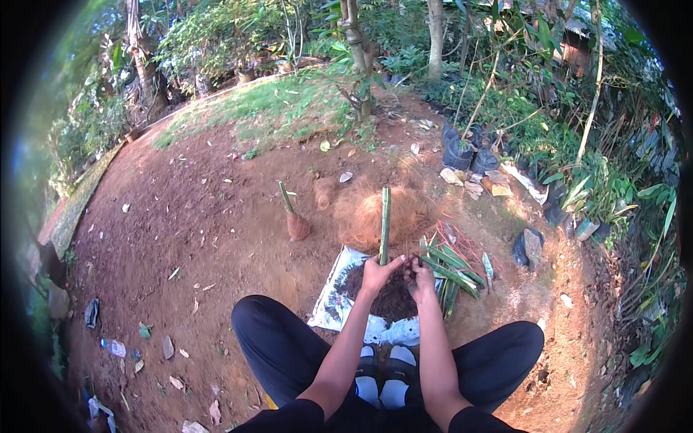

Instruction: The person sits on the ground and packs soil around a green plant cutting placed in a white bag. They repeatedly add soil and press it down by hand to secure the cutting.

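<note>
A thick green snake plant leaf cutting [385, 220] stands upright in my left hand [375, 277], with the fingers closed round its lower end. Beside it, my right hand [420, 280] has soil-darkened, curled fingers; what they hold, if anything, is hidden. Both hands are over dark soil [395, 303] heaped on a white sack [326, 307] in front of my feet. Just beyond the sack lies a loose mound of brown coconut fibre [368, 216]. To its left sits a reddish-brown fibre ball [297, 226] with a cut green leaf standing in it.
Right of the sack lie several cut snake plant leaves [453, 268] and tangled red strings [462, 242]. Farther right are a dark bag with a stone [530, 247] and black plant bags [458, 151]. A small tree [362, 94] rises behind. Dry leaves and litter dot the brown ground.
</note>
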Demonstrator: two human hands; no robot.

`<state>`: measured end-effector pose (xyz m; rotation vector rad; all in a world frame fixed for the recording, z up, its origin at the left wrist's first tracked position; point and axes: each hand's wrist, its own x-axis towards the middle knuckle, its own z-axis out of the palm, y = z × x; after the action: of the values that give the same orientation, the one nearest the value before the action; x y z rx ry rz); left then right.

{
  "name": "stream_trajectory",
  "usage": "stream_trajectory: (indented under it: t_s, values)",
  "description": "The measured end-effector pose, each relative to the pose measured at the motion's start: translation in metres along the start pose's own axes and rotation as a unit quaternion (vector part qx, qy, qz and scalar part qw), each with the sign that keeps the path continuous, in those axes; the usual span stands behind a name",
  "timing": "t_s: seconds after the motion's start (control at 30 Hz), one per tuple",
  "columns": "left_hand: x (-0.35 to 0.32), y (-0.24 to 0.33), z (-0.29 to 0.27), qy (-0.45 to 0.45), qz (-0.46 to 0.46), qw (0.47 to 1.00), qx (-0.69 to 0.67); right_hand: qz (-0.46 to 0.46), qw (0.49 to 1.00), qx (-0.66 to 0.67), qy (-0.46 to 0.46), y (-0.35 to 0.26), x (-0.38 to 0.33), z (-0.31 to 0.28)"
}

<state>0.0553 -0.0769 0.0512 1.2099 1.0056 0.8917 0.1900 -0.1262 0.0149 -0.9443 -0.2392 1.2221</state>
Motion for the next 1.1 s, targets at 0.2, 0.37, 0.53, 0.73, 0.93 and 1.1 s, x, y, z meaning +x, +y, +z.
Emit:
stream_trajectory:
  t_s: [0.2,0.37,0.53,0.73,0.93,1.1]
  values:
    - [0.012,0.005,-0.001,0.021,0.009,0.998,-0.054,-0.074,0.996,-0.051,0.029,0.006,0.017,0.005]
    - [0.019,0.0,-0.013,0.006,-0.013,0.989,-0.149,-0.137,0.971,-0.184,0.065,0.018,0.029,0.001]
    - [0.025,0.001,-0.019,0.029,-0.059,0.986,-0.151,-0.082,0.995,-0.05,-0.015,0.014,0.028,0.009]
    - [0.028,-0.004,-0.018,0.122,-0.031,0.988,-0.084,0.0,0.999,0.036,0.013,0.016,0.017,0.016]
    - [0.036,-0.009,-0.023,0.141,-0.013,0.985,-0.1,-0.005,0.999,0.046,0.01,0.028,0.032,0.01]
    - [0.035,-0.009,-0.027,0.184,-0.006,0.978,-0.096,-0.019,1.0,-0.001,0.021,0.035,0.035,0.01]
